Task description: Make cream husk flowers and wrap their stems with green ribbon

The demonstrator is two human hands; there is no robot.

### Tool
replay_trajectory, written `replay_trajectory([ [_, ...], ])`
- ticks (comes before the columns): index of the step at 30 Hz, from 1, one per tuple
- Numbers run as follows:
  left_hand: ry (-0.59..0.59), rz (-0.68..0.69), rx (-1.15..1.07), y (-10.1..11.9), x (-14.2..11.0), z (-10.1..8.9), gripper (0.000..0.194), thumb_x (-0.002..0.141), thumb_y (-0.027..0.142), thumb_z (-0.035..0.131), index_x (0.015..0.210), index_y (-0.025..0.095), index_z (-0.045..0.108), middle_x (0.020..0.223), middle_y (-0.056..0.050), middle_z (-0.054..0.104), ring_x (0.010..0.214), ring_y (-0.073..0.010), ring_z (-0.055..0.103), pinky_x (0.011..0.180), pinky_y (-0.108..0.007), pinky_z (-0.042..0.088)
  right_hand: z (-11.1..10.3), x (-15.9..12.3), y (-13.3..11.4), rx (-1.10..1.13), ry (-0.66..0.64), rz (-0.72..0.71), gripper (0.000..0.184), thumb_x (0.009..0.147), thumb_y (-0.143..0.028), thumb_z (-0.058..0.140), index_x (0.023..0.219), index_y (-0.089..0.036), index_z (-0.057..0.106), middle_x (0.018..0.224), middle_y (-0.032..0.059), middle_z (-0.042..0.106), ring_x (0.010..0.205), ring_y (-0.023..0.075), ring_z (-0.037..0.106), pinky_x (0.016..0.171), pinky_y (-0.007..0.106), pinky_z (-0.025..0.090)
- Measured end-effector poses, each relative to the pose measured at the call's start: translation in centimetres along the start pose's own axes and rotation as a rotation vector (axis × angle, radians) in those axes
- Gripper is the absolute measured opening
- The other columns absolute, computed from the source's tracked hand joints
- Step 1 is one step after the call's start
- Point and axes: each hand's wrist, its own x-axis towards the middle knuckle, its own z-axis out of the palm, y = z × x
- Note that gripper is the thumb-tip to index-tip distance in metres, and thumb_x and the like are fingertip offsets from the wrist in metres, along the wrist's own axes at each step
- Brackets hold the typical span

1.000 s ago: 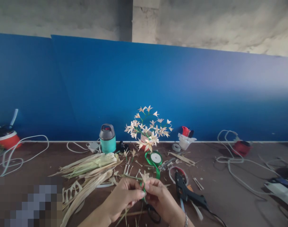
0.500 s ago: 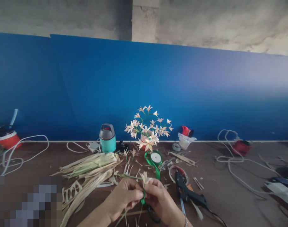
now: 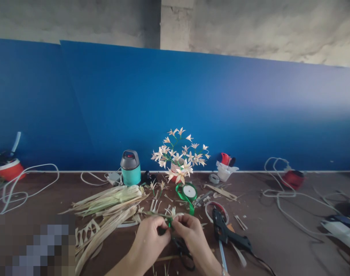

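Note:
My left hand [image 3: 150,239] and my right hand [image 3: 190,235] are closed in pinches, fingertips almost meeting low in the middle of the view. Between them stands a small pale husk flower [image 3: 172,211], petals up, its base partly hidden by the fingers. A bit of green ribbon [image 3: 169,222] shows at its stem, next to my left fingertips. My right thumb and finger grip close under the petals. Black-handled scissors [image 3: 182,249] lie beneath my hands, partly covered. Just behind is a green ribbon spool [image 3: 189,191].
A pot of husk flowers [image 3: 177,166] stands against the blue panel [image 3: 134,107]. Dried husks [image 3: 112,201] lie at left, near a teal-and-grey container [image 3: 131,168]. At right are a black glue gun [image 3: 229,232], a tape roll [image 3: 217,212] and white cables [image 3: 281,199].
The flower has sunk slightly and shifted left between my fingers. My left hand has turned, its fingers curling over higher. The green ribbon hanging below the flower no longer shows there.

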Motion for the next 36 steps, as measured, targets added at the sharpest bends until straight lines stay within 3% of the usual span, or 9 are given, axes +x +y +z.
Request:
replay_trajectory([
  [9,0.001,0.093,-0.087,-0.5,-0.2,0.7,0.014,0.064,0.013,0.053,0.063,0.018,0.066,0.067,-0.004,0.063,0.065,-0.0174,0.056,0.062,-0.023,0.038,0.0,-0.1,-0.4,-0.009,-0.014,0.008,0.026,0.056,-0.032,0.072,0.054,-0.012,0.057,0.049,-0.0031,0.047,0.048,0.0076,0.037,0.047,0.02,0.028],
  [15,0.096,0.144,-0.025,-0.6,-0.8,1.0,0.014,0.068,0.022,0.058,0.054,0.02,0.061,0.06,-0.003,0.055,0.056,-0.0151,0.051,0.055,-0.023,0.034,0.4,-0.5,-0.8,-0.011,0.011,-0.002,0.024,0.055,-0.032,0.073,0.053,-0.013,0.058,0.049,-0.0025,0.048,0.049,0.0087,0.039,0.047,0.02,0.03],
  [20,0.125,0.16,0.037,-0.6,-1.2,1.1,0.018,0.071,0.016,0.051,0.055,0.021,0.059,0.061,-0.004,0.056,0.054,-0.0143,0.048,0.055,-0.025,0.031,1.0,-0.9,-1.3,0.0,0.061,-0.017,0.024,0.053,-0.03,0.073,0.051,-0.013,0.056,0.05,-0.0024,0.049,0.049,0.0093,0.039,0.047,0.021,0.03],
  [24,0.054,0.102,-0.093,-0.1,-0.8,0.6,0.017,0.069,0.016,0.051,0.055,0.018,0.06,0.06,-0.003,0.056,0.058,-0.0151,0.049,0.057,-0.024,0.032,0.7,-0.8,-1.2,0.05,0.033,0.031,0.029,0.054,-0.034,0.074,0.05,-0.013,0.054,0.045,-0.0057,0.04,0.044,0.0057,0.028,0.042,0.02,0.021],
  [27,-0.062,-0.04,-0.319,0.3,-0.2,0.0,0.02,0.07,0.024,0.052,0.052,0.016,0.058,0.05,0.002,0.048,0.052,-0.0117,0.042,0.053,-0.022,0.031,0.4,-0.8,-1.2,0.188,-0.069,0.139,0.029,0.058,-0.036,0.073,0.054,-0.014,0.055,0.044,-0.0077,0.035,0.041,0.004,0.02,0.04,0.02,0.014],
  [32,-0.262,-0.325,-0.782,0.7,0.1,-0.5,0.025,0.064,0.035,0.06,0.051,0.015,0.051,0.039,0.009,0.03,0.039,-0.0046,0.02,0.041,-0.021,0.014,-0.1,-1.2,-1.8,0.408,-0.23,0.219,0.022,0.061,-0.032,0.074,0.066,-0.013,0.063,0.051,-0.0046,0.044,0.045,0.0046,0.03,0.04,0.017,0.015],
  [36,-0.372,-0.384,-0.992,0.7,-0.2,-0.5,0.026,0.06,0.036,0.066,0.057,0.013,0.056,0.042,0.008,0.036,0.037,-0.0022,0.022,0.041,-0.021,0.008,-0.3,-1.4,-2.0,0.488,-0.233,0.239,0.02,0.058,-0.027,0.076,0.061,-0.013,0.063,0.053,-0.0025,0.051,0.047,0.005,0.036,0.041,0.016,0.02],
])
